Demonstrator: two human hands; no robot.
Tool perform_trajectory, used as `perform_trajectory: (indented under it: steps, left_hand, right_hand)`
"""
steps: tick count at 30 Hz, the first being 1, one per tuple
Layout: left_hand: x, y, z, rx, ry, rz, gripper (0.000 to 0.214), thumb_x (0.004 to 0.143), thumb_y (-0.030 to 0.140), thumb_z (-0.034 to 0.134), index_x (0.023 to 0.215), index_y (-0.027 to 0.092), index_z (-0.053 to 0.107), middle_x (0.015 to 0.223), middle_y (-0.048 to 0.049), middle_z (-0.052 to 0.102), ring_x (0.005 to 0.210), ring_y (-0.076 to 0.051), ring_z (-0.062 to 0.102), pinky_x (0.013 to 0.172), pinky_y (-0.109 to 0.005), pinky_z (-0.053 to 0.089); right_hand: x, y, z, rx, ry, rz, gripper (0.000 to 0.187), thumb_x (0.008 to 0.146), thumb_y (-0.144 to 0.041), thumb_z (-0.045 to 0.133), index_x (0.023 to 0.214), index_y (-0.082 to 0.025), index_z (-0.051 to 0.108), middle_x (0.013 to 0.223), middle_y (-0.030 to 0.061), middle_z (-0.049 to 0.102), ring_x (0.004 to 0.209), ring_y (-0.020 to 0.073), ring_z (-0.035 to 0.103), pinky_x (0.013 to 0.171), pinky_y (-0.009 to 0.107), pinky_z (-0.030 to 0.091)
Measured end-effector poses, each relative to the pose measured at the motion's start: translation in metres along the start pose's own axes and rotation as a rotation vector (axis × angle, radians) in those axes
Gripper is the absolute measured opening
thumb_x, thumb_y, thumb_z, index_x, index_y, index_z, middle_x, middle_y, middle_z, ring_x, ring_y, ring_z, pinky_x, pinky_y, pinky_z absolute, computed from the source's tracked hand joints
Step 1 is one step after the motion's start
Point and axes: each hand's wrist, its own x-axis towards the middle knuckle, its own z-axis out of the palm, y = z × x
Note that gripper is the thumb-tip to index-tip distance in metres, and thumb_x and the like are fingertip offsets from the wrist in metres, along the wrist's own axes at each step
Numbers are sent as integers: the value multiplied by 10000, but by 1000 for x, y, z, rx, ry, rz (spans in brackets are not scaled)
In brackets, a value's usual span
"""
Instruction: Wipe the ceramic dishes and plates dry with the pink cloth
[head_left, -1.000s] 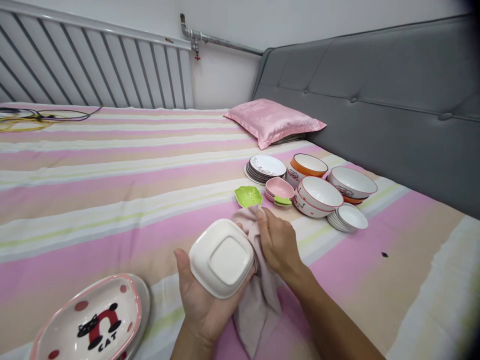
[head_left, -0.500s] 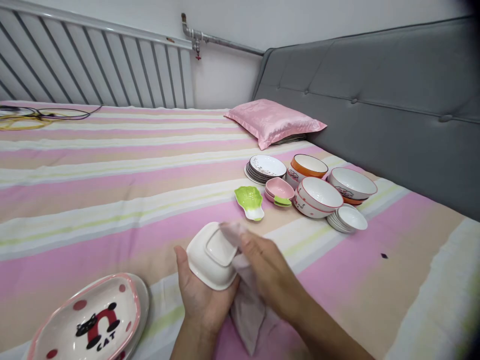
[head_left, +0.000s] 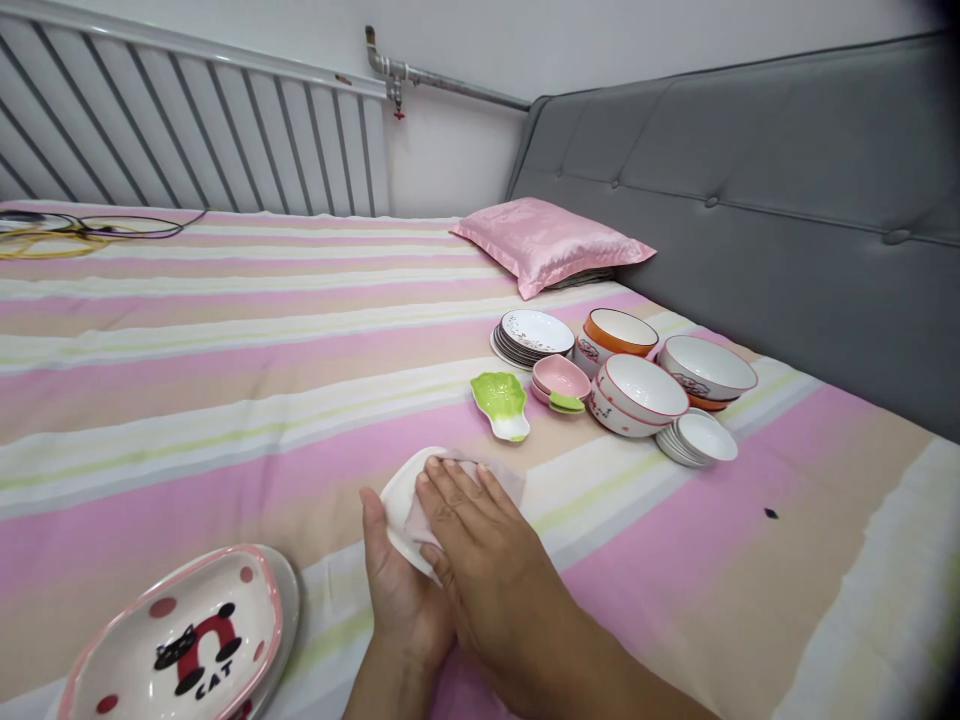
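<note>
A small white dish (head_left: 399, 492) rests upside down in my left hand (head_left: 405, 605), whose thumb stands up at the dish's left edge. My right hand (head_left: 502, 570) presses a pale pinkish-grey cloth (head_left: 508, 482) flat against the underside, fingers stretched over it. The two hands cover most of the dish. Just beyond them on the bed lies a green-and-white vegetable-shaped dish (head_left: 501, 400). At lower left is an oval cat-pattern dish (head_left: 214, 590) with a pink rim, on top of a paler plate (head_left: 289, 600).
Beyond my hands stand stacked plates (head_left: 536, 330), pink dishes (head_left: 561, 378), red-rimmed bowls (head_left: 641, 390), an orange bowl (head_left: 619, 330), a large white bowl (head_left: 709, 365) and small white bowls (head_left: 705, 440). A pink pillow (head_left: 551, 240) lies near the grey headboard (head_left: 750, 170). Cables (head_left: 75, 235) lie far left.
My right hand has moved left over the dish, its fingers now flat with the cloth on the underside. The cloth no longer hangs below. The dish has tilted slightly.
</note>
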Motion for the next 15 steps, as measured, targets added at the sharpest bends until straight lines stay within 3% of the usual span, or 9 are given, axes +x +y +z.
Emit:
perform_trajectory:
  steps: [5,9,15]
  left_hand:
    - [-1,-3,-6,-11,-95,-12,644,788,599,421,1085,70,639,1112,-203,631,1082,-266,570,1027,-375,322]
    - [1,-1,-8,-18,-136,-19,676,797,599,398,1110,42,619,1122,-238,614,1108,-300,544,989,-404,372]
    - [3,4,-9,-30,-118,27,614,814,546,418,1168,72,582,1116,-219,625,1049,-311,584,619,-285,539]
  right_hand:
    - [0,1,9,-121,74,59,473,940,-249,257,1350,-30,346,1424,178,302,1337,260,231,1108,448,214]
    - [-5,3,8,-128,54,103,454,920,-204,314,1342,-46,368,1408,177,341,1329,263,258,1117,453,174]
    - [-9,4,-14,-35,-80,74,432,899,-165,345,1317,-81,416,1363,150,427,1295,241,339,1124,451,129]
